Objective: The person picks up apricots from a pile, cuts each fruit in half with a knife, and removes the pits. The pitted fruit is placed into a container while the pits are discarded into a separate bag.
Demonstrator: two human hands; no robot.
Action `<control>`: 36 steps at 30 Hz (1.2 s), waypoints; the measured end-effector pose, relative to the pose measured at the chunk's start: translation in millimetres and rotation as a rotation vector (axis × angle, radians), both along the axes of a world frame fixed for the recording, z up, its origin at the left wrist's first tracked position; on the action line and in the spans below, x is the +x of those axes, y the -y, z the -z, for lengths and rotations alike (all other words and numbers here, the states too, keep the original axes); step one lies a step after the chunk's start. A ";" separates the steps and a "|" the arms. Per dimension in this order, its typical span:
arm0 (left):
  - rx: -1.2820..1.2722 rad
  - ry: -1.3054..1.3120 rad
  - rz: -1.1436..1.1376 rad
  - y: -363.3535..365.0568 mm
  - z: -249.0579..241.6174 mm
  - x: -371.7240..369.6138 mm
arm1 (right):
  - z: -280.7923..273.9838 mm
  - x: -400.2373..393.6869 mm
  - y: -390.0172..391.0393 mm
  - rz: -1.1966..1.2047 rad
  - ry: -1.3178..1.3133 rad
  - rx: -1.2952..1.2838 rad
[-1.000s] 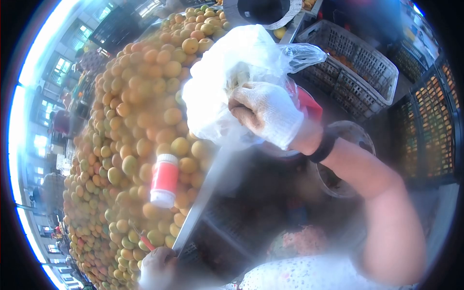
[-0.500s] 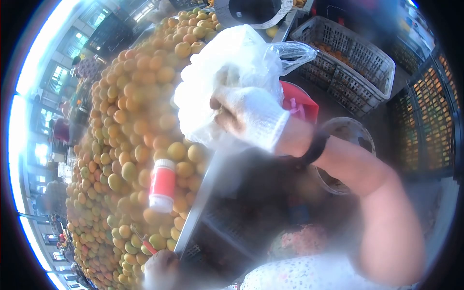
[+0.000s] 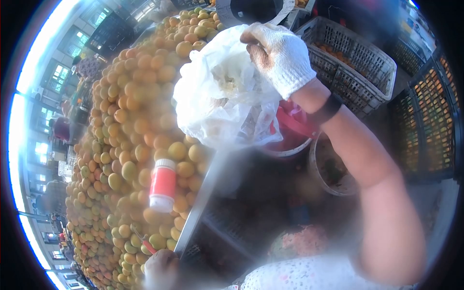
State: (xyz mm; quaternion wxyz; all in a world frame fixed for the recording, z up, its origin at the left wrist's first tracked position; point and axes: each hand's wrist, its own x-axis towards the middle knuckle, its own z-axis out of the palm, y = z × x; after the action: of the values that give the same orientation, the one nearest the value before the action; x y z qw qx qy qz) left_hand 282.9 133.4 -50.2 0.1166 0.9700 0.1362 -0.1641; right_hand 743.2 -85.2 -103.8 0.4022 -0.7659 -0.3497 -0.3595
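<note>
My right hand (image 3: 280, 55), in a white glove with bare fingertips, pinches the upper edge of a crumpled white plastic bag (image 3: 217, 96). The bag lies at the edge of a big heap of orange and green fruit (image 3: 128, 116), with something pale inside it. My left hand (image 3: 162, 266) is low at the heap's edge, its fingers curled around a thin tool with a red handle (image 3: 149, 247). A white bottle with a red label (image 3: 163, 186) lies on the fruit between my hands.
A metal edge (image 3: 200, 198) borders the heap. Right of the bag are a red bucket (image 3: 290, 137), a round pale bucket (image 3: 314, 162), a dirty white crate (image 3: 360, 79) holding some fruit, and dark crates (image 3: 425, 121). A round-rimmed container (image 3: 224, 12) is at the top.
My right hand has moved up and right from the bag's middle to its upper edge. The bag now spreads wider, and more of the red bucket shows.
</note>
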 end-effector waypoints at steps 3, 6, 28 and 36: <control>-0.010 0.020 -0.001 -6.9 5.4 -7.2 | 6.6 3.0 -4.2 0.145 0.017 -0.089; 0.099 0.041 0.177 -10.8 10.0 -10.3 | 16.0 4.2 -12.0 0.299 -0.173 -0.243; 0.111 0.058 -0.073 20.5 -31.9 44.1 | -3.4 -43.0 7.3 -1.173 -1.173 0.596; -0.326 0.629 0.352 83.9 -88.9 126.5 | -9.0 -107.5 -3.4 -1.282 -1.487 0.589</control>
State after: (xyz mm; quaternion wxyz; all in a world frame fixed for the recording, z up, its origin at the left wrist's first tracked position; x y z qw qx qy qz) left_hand 409.4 49.5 38.7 0.2753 0.9502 -0.1026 0.1041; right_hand 635.7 -81.8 -94.8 0.8059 -0.3350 -0.2534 0.4174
